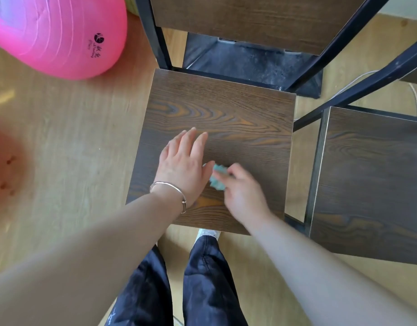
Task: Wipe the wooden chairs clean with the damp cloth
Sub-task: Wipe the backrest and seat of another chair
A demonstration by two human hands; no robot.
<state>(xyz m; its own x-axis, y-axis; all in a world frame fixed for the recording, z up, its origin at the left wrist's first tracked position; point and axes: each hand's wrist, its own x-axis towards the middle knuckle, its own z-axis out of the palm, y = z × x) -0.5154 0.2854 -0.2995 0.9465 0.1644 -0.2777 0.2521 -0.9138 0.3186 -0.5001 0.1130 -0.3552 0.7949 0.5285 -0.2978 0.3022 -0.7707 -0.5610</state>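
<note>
You're standing over the near chair seat (226,109), a square dark-wood panel. Its front edge sits just ahead of your legs (202,278). The left edge opens onto bare wood floor (73,137), with a pink ball (57,34) well off to the upper left. On the right only a narrow gap of floor separates it from the second chair seat (372,180) and its black frame bar (316,170), so room is tight that side. At the back edge the black uprights and the backrest (249,17) close things off.

The cloth (217,176) is a small teal wad on the seat's near-middle, bunched, long axis running roughly front to back, though blur makes that unsure.

Your left hand (183,165) lies flat, palm down, fingers spread and pointing away from you, thumb side touching the cloth; a bracelet (172,189) is on the wrist. Your right hand (244,191) is blurred, knuckles up, grip looks pinched on the cloth's right end. Both forearms angle inward.
</note>
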